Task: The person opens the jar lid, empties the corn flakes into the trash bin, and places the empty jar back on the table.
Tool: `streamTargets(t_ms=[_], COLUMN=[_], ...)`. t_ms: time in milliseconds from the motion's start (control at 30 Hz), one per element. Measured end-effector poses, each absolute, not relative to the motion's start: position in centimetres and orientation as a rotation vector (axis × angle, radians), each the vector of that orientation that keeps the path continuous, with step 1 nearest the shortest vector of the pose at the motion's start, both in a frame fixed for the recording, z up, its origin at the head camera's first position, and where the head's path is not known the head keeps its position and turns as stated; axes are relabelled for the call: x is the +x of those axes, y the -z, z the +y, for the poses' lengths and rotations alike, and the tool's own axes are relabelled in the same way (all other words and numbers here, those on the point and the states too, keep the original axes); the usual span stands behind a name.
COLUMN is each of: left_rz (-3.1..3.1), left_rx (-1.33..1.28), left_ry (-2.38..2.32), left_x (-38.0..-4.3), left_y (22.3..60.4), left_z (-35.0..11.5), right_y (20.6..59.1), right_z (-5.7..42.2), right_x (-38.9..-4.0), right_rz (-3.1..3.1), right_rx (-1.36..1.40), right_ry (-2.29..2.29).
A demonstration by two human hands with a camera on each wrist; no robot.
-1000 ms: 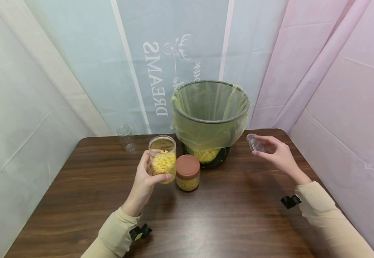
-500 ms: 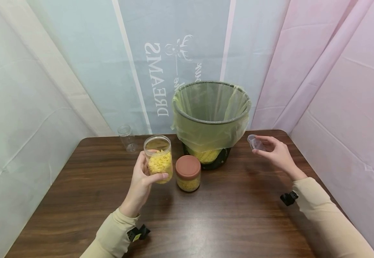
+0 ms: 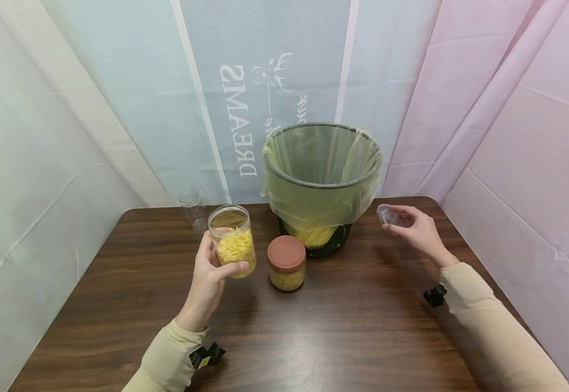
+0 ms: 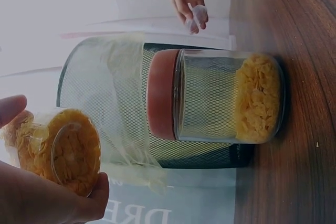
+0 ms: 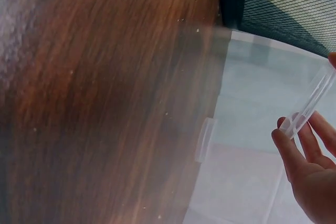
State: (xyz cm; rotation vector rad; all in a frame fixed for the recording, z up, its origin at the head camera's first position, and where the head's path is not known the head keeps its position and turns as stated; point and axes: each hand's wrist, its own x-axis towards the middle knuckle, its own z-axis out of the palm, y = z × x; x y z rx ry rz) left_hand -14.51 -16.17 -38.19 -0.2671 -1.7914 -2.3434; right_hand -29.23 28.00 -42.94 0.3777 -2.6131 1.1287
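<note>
My left hand (image 3: 207, 283) grips a clear jar (image 3: 236, 247) partly filled with yellow flakes. The jar has no lid on and is held above the table, slightly tilted. To its right stands a squat jar (image 3: 286, 267) with a reddish-brown lid and flakes in its lower part. At the right, my right hand (image 3: 423, 237) pinches a clear plastic lid (image 5: 311, 104) by its edges, clear of the table. Beyond it, a second clear lid (image 5: 206, 140) lies near the table's far edge in the right wrist view.
A mesh waste bin (image 3: 320, 204) with a pale yellow-green liner stands at the back centre, behind the brown-lidded jar. A clear, uncovered jar (image 3: 193, 209) stands at the back left. Curtains surround the dark wooden table (image 3: 338, 332) at the back and sides.
My left hand has moved left with its jar, widening the gap to the brown-lidded jar. My right hand has shifted slightly, still holding the lid.
</note>
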Motion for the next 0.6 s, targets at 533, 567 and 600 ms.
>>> streamTargets(t_ms=[533,567,600], left_rz=[-1.744,-1.743,-1.742], left_rx=[-0.240,-0.239,-0.237], left_ry=[2.348,2.348,2.349], left_x=[-14.4,-14.4,-14.4], left_y=[38.4,38.4,38.4], left_z=[-16.4,-16.4,-16.4], right_y=[45.1,45.2,45.3], right_z=[29.1,29.2,29.3], right_x=[-31.3,-31.4,-31.5], right_rz=[-2.665,-2.668,-2.674], right_rx=[0.292,0.287,0.283], right_ry=[-1.052,-1.047,-1.044])
